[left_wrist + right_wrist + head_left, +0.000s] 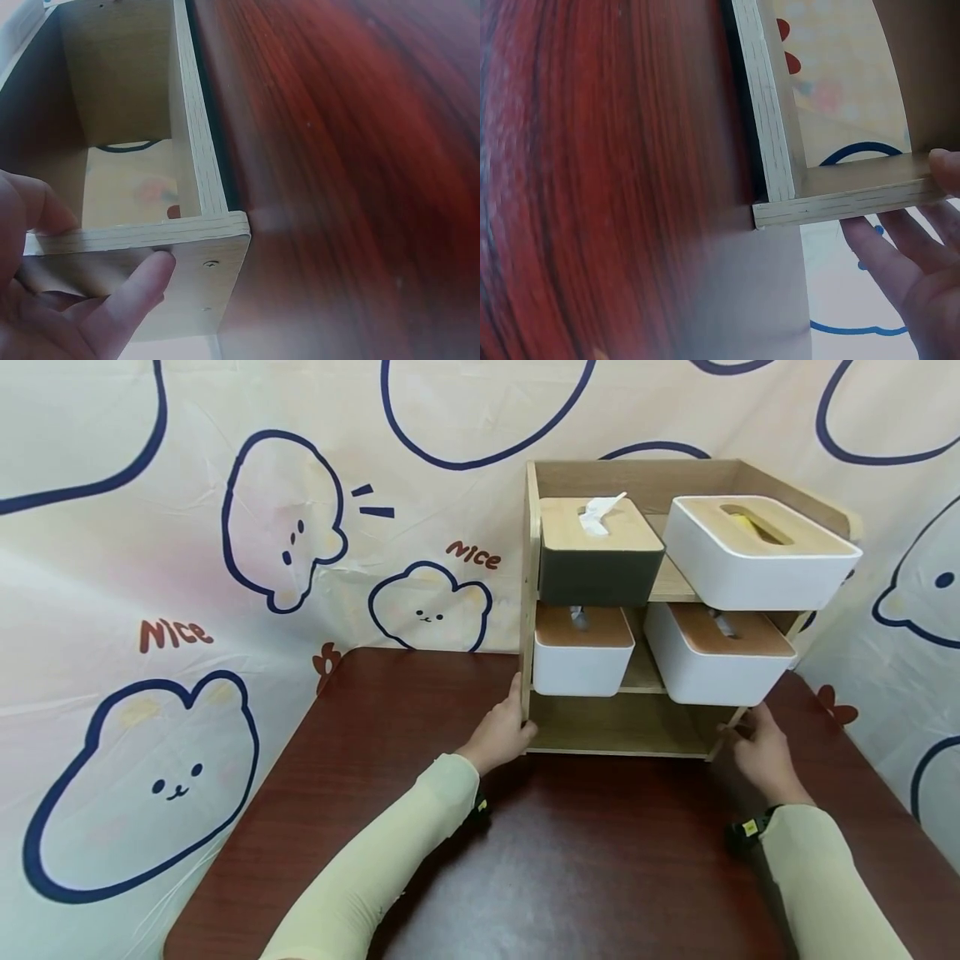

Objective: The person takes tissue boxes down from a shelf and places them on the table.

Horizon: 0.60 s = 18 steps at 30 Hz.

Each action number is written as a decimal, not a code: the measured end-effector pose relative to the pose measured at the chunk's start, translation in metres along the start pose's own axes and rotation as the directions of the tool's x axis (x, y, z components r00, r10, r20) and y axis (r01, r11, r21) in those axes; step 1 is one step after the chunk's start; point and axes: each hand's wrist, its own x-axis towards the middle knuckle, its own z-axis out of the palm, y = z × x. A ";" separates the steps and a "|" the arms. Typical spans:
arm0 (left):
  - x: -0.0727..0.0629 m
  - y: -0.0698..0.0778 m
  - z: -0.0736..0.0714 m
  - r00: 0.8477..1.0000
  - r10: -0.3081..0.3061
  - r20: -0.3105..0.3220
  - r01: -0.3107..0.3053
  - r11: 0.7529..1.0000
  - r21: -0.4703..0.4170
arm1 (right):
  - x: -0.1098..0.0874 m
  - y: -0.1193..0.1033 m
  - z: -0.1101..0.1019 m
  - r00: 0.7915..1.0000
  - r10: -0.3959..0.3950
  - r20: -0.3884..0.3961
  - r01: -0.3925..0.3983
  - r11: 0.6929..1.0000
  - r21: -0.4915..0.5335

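Observation:
A light wooden shelf unit point(615, 725) stands on the table, with tissue boxes on its two upper levels and a bare bottom level. My left hand point(498, 735) grips the lower front edge of its left side panel, thumb and fingers on opposite faces in the left wrist view. On the other side, my right hand point(763, 756) pinches the right side panel point(855, 206) low down. The top level carries a dark box point(600, 577) and a wide white box point(761, 577), both with pale wooden lids. Two white boxes with brown lids, one left point(581, 670), one right point(723, 678), sit below.
The dark red wooden table point(600, 860) extends in front of the unit and to both sides. Behind it hangs a pale curtain point(300, 627) printed with blue-outlined bears. White tissue point(598, 514) sticks out of the dark box.

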 end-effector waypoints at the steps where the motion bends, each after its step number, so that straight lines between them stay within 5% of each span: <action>1: -0.001 0.000 -0.001 1.000 -0.001 -0.002 0.001 1.000 0.000 | 0.000 -0.001 0.001 1.000 -0.008 -0.002 0.008 1.000 0.005; 18: -0.011 -0.014 -0.016 1.000 -0.030 -0.002 0.030 0.999 -0.018 | 0.003 -0.012 0.015 1.000 -0.017 0.023 0.016 0.999 0.046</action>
